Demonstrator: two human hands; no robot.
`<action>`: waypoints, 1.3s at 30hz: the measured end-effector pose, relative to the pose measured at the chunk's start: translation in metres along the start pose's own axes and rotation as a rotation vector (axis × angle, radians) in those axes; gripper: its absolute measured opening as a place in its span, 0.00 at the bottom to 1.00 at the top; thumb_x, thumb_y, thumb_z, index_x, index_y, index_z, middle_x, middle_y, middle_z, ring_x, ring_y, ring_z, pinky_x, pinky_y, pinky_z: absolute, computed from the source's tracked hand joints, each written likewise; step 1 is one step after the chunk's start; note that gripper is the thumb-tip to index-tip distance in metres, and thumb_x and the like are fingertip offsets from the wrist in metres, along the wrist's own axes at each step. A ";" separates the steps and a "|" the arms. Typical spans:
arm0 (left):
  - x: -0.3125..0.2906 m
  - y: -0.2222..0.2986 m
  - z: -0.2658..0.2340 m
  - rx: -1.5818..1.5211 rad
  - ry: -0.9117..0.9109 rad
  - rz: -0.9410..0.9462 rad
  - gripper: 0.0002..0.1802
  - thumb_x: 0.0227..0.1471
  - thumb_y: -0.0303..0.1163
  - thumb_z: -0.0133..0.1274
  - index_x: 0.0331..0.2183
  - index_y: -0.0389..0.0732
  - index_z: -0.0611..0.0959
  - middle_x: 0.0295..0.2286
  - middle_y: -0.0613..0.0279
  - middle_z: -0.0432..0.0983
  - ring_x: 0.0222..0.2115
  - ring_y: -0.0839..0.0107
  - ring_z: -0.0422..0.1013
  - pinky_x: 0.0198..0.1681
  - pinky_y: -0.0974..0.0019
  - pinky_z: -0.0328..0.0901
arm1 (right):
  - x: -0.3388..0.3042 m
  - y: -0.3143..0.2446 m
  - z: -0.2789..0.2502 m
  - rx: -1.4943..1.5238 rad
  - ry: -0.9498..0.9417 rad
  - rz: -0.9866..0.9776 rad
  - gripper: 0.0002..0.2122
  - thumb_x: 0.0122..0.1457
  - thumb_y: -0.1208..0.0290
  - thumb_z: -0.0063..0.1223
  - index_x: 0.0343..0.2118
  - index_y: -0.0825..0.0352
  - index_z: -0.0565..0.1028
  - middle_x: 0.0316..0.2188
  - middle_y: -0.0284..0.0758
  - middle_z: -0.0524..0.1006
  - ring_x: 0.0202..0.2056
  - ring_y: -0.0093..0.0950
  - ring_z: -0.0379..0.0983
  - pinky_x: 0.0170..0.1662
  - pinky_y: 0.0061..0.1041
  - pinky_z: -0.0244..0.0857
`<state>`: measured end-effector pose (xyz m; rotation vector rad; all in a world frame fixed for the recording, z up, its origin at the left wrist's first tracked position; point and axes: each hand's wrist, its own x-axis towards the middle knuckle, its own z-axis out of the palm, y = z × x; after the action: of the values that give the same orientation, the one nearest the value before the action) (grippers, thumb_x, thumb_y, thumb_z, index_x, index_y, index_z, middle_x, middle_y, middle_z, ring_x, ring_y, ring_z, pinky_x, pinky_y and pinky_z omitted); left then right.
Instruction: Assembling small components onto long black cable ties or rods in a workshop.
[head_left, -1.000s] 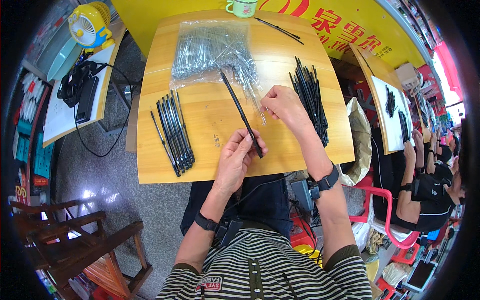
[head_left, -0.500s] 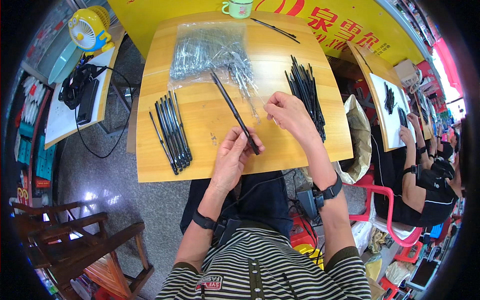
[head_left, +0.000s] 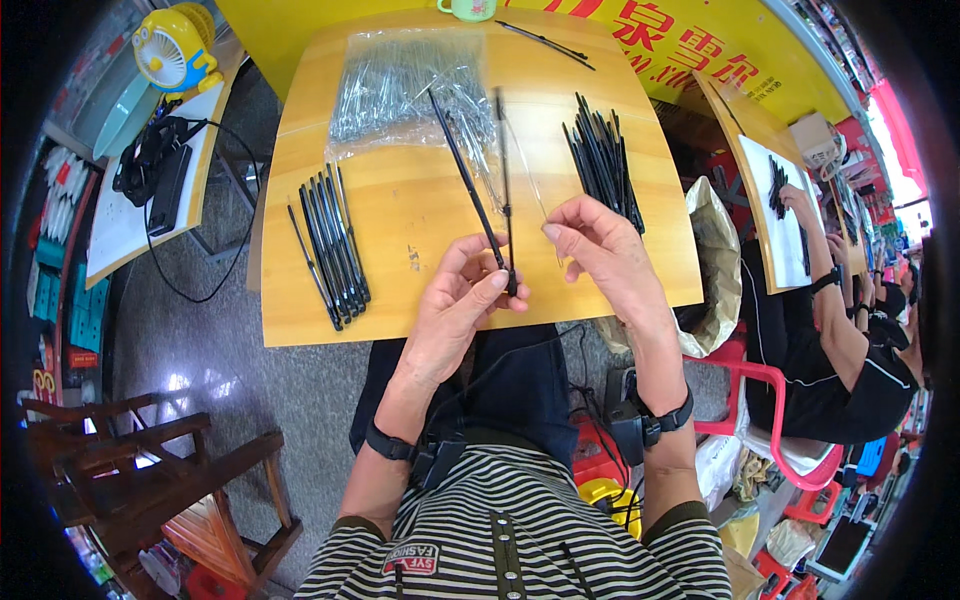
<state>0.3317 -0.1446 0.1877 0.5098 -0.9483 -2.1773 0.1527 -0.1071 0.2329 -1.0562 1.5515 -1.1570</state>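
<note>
My left hand (head_left: 465, 300) is closed round the lower end of a pair of slim black rods (head_left: 458, 160). They stand up from my fingers, spread in a narrow V; the right one has a thicker joint partway along and a blurred upper end. Just to the right, my right hand (head_left: 600, 245) pinches a thin, shiny, pale strip (head_left: 528, 165), which slants up and left beside the rods. Beyond both hands lies a clear plastic bag (head_left: 350, 95) full of thin silvery strips, several spilling from its right corner.
On the wooden table (head_left: 390, 290), a row of black rods (head_left: 330, 245) lies left and a denser pile (head_left: 605, 165) right. A cup (head_left: 470, 8) stands at the far edge. A paper sack (head_left: 710, 270) is beside the table. Another person (head_left: 840, 330) sits at the right.
The black rods in my left hand have parted into a V. My right hand has shifted slightly right and down, still pinching the thin strip. The other person's hand has reached to their black rods.
</note>
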 end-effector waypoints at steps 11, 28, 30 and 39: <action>-0.015 0.018 0.025 0.103 0.031 0.024 0.23 0.49 0.21 0.49 0.49 0.35 0.66 0.31 0.59 0.70 0.32 0.71 0.71 0.35 0.71 0.68 | -0.018 -0.014 0.008 0.508 -0.064 0.020 0.07 0.54 0.72 0.52 0.34 0.67 0.70 0.26 0.31 0.74 0.29 0.18 0.71 0.27 0.15 0.64; -0.018 0.021 0.030 0.054 -0.009 0.053 0.24 0.49 0.21 0.50 0.49 0.34 0.65 0.33 0.57 0.71 0.31 0.70 0.72 0.34 0.72 0.68 | -0.016 -0.008 0.003 0.741 -0.187 0.172 0.07 0.55 0.71 0.50 0.34 0.67 0.69 0.27 0.33 0.74 0.27 0.18 0.72 0.23 0.12 0.67; -0.018 0.020 0.031 0.044 -0.018 0.069 0.23 0.49 0.23 0.49 0.48 0.34 0.66 0.32 0.58 0.71 0.30 0.70 0.71 0.32 0.72 0.68 | -0.016 -0.009 0.003 0.733 -0.178 0.179 0.07 0.55 0.71 0.50 0.35 0.67 0.68 0.26 0.32 0.74 0.27 0.18 0.72 0.23 0.12 0.66; -0.014 0.012 0.026 0.091 0.145 0.011 0.10 0.51 0.27 0.50 0.37 0.35 0.73 0.28 0.62 0.71 0.27 0.74 0.71 0.28 0.74 0.66 | -0.023 -0.019 0.011 0.459 0.010 0.113 0.06 0.54 0.72 0.51 0.34 0.66 0.69 0.25 0.30 0.72 0.21 0.15 0.64 0.18 0.11 0.59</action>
<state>0.3311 -0.1275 0.2147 0.6944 -0.9707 -2.0634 0.1711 -0.0908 0.2536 -0.6497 1.2496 -1.3556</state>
